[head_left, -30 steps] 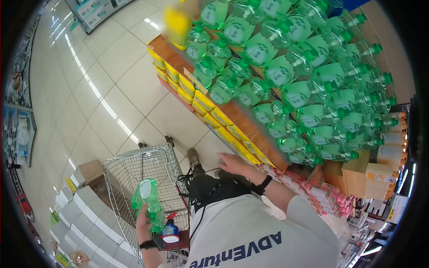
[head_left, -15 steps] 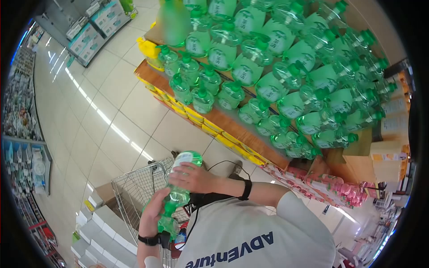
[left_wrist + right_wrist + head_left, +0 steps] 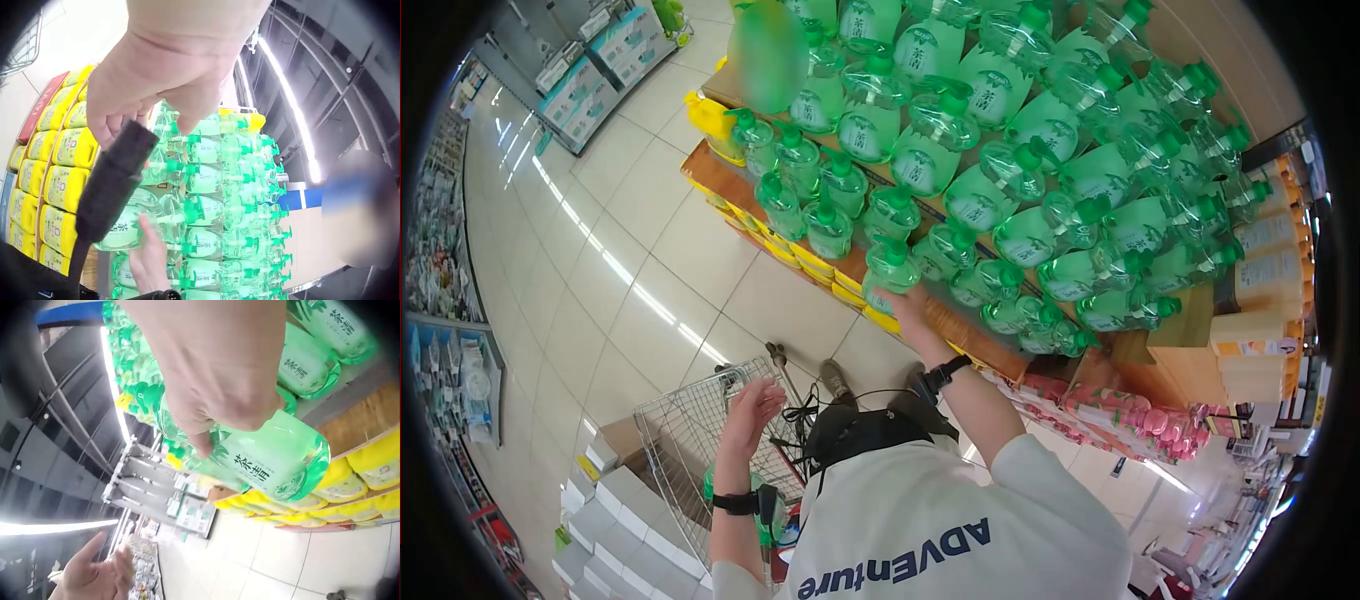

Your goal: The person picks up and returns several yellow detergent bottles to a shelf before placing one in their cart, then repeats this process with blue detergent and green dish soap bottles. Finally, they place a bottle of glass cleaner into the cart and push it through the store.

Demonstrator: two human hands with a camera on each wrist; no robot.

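My right hand (image 3: 908, 308) grips a green pump bottle (image 3: 269, 456) of clear liquid with a pale label, at the front edge of the display. In the right wrist view its fingers curl round the bottle's upper part, and its base tilts outward. My left hand (image 3: 750, 415) is raised over the shopping cart (image 3: 690, 430), holding nothing, fingers loosely bent. Beneath the left forearm, green bottles (image 3: 772, 525) show in the cart, mostly hidden by the arm. Rows of similar pump bottles (image 3: 925, 160) fill the display around the gripped one.
Yellow jugs (image 3: 69, 181) are stacked below the wooden shelf edge (image 3: 970, 330). White boxes (image 3: 615, 510) stand beside the cart, to the left. Pink packs (image 3: 1110, 405) sit right of the display. Tiled floor (image 3: 630, 230) runs between display and far shelves.
Earlier my left hand held a green pump bottle over the cart, then both hands were on it. Now the left hand is empty and the right has reached up to a bottle on the display.
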